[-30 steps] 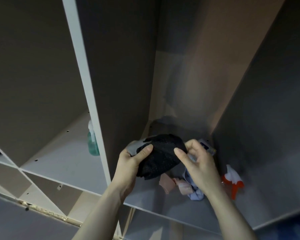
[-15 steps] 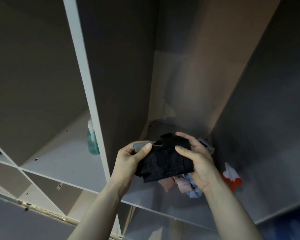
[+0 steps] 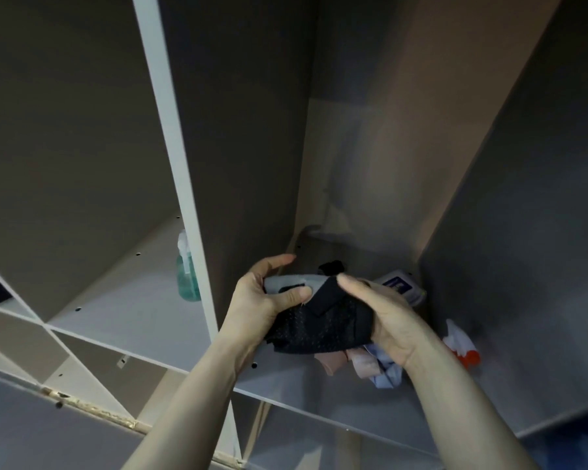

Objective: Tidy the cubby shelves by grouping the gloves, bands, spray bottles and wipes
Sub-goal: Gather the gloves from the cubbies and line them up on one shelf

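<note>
Both hands on the black glove [image 3: 323, 325], held in front of the middle cubby [image 3: 319, 388], about 6 o'clock of frame centre. Left hand [image 3: 262, 300] grips the glove's grey cuff end, thumb pressed on top, index finger stretched out toward 1 o'clock. Right hand [image 3: 384, 317] cups the glove's other side, thumb over the top edge, fingers wrapped underneath. On the cubby floor below the glove, at 5 o'clock: a heap of pink and pale blue bands [image 3: 370, 368], partly hidden by the right wrist. Wipes pack [image 3: 401, 288] at the back of the same cubby, just behind the right hand. Spray bottle with orange and white head [image 3: 460, 346] against the right wall, 4 o'clock from the glove. Second spray bottle, teal [image 3: 188, 276], stands upright in the left cubby [image 3: 126, 300], 9 o'clock from the glove, partly behind the divider [image 3: 170, 137]
</note>
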Available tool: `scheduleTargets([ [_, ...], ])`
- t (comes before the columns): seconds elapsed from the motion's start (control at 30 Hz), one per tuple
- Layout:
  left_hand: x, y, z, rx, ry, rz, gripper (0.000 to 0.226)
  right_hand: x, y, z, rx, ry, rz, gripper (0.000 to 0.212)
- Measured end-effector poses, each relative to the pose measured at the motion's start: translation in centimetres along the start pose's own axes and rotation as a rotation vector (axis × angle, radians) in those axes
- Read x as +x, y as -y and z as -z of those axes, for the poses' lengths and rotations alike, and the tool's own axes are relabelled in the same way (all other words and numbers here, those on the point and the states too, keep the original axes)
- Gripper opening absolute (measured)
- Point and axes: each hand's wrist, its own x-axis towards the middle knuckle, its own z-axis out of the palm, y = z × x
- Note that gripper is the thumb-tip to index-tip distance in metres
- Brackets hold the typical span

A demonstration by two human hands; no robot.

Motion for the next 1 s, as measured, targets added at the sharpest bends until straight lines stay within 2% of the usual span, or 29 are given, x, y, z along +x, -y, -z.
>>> scheduleTargets([
  [0.1,0.5,0.4,0.0,-0.058,-0.029,0.042,0.050,0.6,0.0,0.2,-0.040,-0.100,0.011,0.040],
  [0.17,0.7,1.0,0.1,-0.352,0.003,0.170,0.047,1.0,0.1,0.4,0.044,-0.170,0.048,0.032],
  [0.23,0.5,1.7,-0.1,-0.618,0.086,0.240,0.061,1.5,-0.1,0.3,0.150,-0.237,0.048,0.034],
  [0.27,0.2,2.1,-0.3,-0.663,0.113,0.249,0.068,1.7,-0.5,0.1,0.206,-0.255,0.027,0.034],
  [0.37,-0.7,3.2,-1.7,-0.560,0.085,0.247,0.063,1.9,-1.8,-1.5,0.358,-0.224,-0.019,0.041],
  [0.47,-0.3,4.1,-2.7,-0.357,-0.095,0.139,0.039,2.0,-3.0,-3.0,0.393,-0.255,0.025,0.044],
  [0.53,0.3,4.1,-2.6,-0.152,-0.239,0.054,0.032,2.1,-3.3,-3.3,0.289,-0.308,0.050,0.028],
  [0.6,1.2,4.0,-2.2,-0.046,-0.286,0.013,0.032,2.4,-3.5,-3.2,0.141,-0.350,0.101,0.012],
  [0.67,2.1,3.9,-1.8,0.002,-0.289,0.003,0.039,2.9,-3.7,-2.8,0.108,-0.379,0.146,0.022],
  [0.8,3.3,4.8,-1.3,-0.013,-0.194,0.001,0.083,4.1,-3.9,-2.0,0.073,-0.404,0.191,0.024],
  [0.83,3.3,5.1,-1.3,-0.010,-0.157,-0.002,0.082,4.5,-4.2,-1.7,0.038,-0.407,0.207,0.023],
  [0.9,3.4,5.4,-1.2,0.048,-0.126,0.001,0.065,5.6,-4.7,-1.2,-0.044,-0.354,0.235,0.019],
  [1.0,3.9,5.5,-0.6,0.091,-0.192,0.037,0.049,8.5,-4.9,0.7,-0.251,-0.287,0.305,0.013],
])
